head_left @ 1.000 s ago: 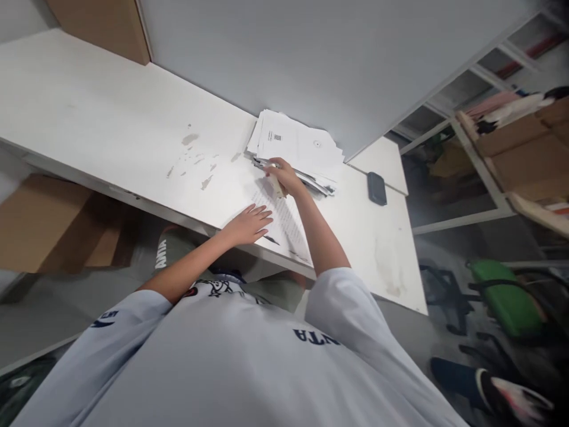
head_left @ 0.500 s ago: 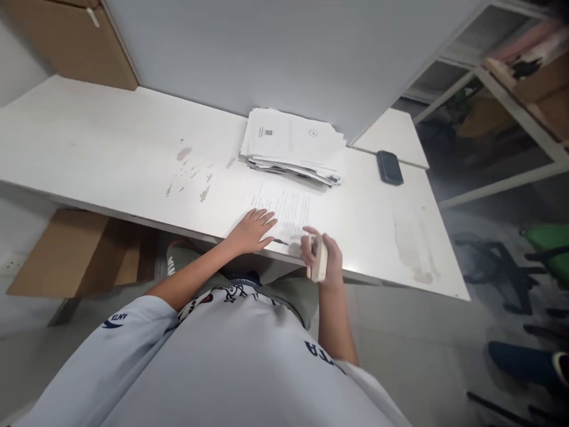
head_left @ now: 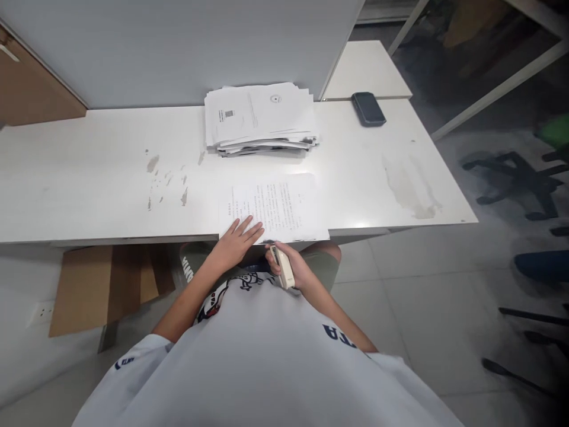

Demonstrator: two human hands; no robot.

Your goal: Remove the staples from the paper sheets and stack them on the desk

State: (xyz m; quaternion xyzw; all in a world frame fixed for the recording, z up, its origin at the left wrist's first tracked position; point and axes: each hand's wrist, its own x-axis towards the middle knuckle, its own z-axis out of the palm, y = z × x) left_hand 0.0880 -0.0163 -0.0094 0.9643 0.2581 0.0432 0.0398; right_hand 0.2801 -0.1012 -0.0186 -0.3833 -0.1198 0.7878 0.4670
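the left hand lies flat on the near left corner of a printed sheet, its fingers spread and pressing down. the sheet sits at the near edge of the white worktop, and its near side pokes a little over that edge. it looks thin, light and floppy, so it may slide or bend easily; a flat palm on top is a good way to keep it in place, and a corner or the edge that hangs over is the easy spot to pinch.

the right hand is just below the worktop edge, near the sheet, with its fingers curled around a small cream stapler. the stapler looks hard and light, easy to grip in one fist.

farther back lies a messy paper stack, close to the sheet but not touching it. a dark phone rests to the far right, well apart. nothing lies on the sheet but the left hand.
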